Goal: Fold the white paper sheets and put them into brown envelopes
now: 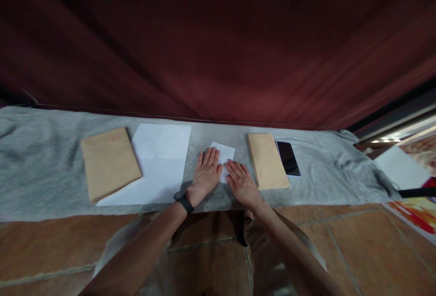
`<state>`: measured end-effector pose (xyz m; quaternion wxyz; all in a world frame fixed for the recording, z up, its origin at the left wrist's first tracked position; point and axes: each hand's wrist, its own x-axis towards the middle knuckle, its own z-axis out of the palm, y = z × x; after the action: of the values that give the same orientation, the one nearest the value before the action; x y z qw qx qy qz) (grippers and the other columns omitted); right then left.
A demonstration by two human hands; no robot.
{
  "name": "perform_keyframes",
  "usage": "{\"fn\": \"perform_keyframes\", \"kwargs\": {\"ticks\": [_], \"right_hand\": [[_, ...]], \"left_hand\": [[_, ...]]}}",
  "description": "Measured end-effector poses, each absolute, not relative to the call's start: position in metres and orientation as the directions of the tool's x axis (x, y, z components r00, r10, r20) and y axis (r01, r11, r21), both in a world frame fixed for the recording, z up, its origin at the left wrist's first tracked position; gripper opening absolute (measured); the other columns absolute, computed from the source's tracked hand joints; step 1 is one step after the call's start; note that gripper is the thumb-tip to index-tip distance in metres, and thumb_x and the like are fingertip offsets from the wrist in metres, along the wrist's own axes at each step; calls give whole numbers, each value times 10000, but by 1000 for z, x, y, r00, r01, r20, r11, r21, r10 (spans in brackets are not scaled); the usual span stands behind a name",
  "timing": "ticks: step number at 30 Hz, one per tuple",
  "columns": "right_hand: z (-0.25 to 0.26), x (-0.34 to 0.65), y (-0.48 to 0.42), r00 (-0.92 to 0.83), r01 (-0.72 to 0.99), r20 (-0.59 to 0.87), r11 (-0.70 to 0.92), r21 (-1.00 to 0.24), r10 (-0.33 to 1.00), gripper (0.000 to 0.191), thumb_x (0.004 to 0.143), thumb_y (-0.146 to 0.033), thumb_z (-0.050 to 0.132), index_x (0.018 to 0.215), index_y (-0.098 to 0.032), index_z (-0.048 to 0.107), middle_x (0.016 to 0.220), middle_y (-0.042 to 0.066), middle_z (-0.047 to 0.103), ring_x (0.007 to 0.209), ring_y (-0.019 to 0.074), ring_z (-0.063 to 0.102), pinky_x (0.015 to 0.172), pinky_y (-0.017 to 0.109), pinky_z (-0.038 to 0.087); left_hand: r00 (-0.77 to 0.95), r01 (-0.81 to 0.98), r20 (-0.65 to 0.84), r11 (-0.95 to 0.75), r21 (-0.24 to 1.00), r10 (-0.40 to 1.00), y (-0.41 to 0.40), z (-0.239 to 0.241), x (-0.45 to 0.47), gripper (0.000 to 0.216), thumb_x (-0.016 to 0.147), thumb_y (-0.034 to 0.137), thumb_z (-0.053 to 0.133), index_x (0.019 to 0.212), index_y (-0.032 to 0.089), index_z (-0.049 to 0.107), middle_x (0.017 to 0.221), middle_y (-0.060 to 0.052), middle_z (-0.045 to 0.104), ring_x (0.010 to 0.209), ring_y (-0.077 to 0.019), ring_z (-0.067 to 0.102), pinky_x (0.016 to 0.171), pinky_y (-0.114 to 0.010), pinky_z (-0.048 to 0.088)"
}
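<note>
A small folded piece of white paper [225,153] lies on the grey cloth, partly covered by both hands. My left hand [205,173], with a dark watch on its wrist, rests flat on the paper's left side, fingers stretched out. On its right side lies my right hand [242,181], palm down and fingers extended. Neither hand grips anything. Left of my left hand are large white sheets [163,164] with a crease across them. A stack of brown envelopes [269,162] lies just right of my right hand.
Grey cloth [334,168] covers the narrow surface. A wider brown envelope stack [111,162] overlaps the white sheets at left. A phone [289,158] lies beside the right envelopes. Dark red fabric [218,59] rises behind. Below is a tiled floor [368,246].
</note>
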<state>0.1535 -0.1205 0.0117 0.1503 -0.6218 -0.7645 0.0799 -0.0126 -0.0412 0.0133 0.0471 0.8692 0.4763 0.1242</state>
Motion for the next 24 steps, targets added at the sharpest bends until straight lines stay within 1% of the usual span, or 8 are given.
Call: {"fn": "perform_keyframes", "kwargs": {"ticks": [6, 10, 15, 19, 21, 24], "right_hand": [[11, 153, -109, -132, 937, 98, 156, -312, 986, 512, 1044, -267, 366, 1541, -151, 407, 1602, 93, 390, 1497, 260, 332, 1227, 480, 268], [11, 155, -102, -114, 948, 83, 133, -290, 990, 512, 1044, -265, 353, 1539, -148, 410, 1618, 87, 361, 1499, 263, 321, 1231, 476, 254], [9, 159, -96, -119, 955, 90, 139, -262, 989, 507, 1053, -293, 335, 1532, -150, 422, 1623, 94, 353, 1502, 270, 311, 1225, 487, 259], [7, 164, -91, -112, 955, 103, 135, -263, 988, 513, 1052, -308, 337, 1539, -166, 411, 1617, 92, 369, 1502, 272, 310, 1217, 493, 277], [6, 166, -89, -99, 955, 108, 125, -268, 989, 520, 1050, -314, 346, 1543, -162, 403, 1613, 97, 375, 1502, 278, 309, 1215, 496, 281], [6, 168, -86, -76, 954, 114, 106, -281, 991, 525, 1046, -310, 352, 1545, -155, 398, 1606, 104, 388, 1502, 279, 311, 1215, 500, 282]], "left_hand": [[560, 779, 168, -585, 225, 811, -63, 14, -11, 569, 1015, 315, 341, 1542, 99, 368, 1629, -127, 335, 1537, -246, 241, 1267, -471, 180], [592, 754, 168, -616, 230, 788, -72, 13, -11, 556, 1020, 322, 342, 1527, 99, 398, 1620, -126, 359, 1532, -249, 255, 1260, -463, 213], [620, 740, 179, -645, 193, 764, -77, 16, -15, 536, 1020, 342, 371, 1509, 133, 438, 1611, -115, 382, 1517, -269, 294, 1250, -476, 232], [663, 714, 162, -682, 159, 731, -83, 18, -18, 534, 1020, 340, 374, 1494, 105, 451, 1592, -136, 410, 1501, -259, 333, 1246, -458, 238], [698, 684, 148, -713, 151, 701, -86, 18, -20, 550, 1017, 371, 392, 1488, 93, 455, 1584, -149, 418, 1500, -261, 335, 1243, -456, 242], [733, 651, 138, -745, 146, 666, -89, 18, -23, 599, 1015, 460, 398, 1490, 98, 451, 1592, -156, 404, 1507, -279, 318, 1240, -483, 232]]}}
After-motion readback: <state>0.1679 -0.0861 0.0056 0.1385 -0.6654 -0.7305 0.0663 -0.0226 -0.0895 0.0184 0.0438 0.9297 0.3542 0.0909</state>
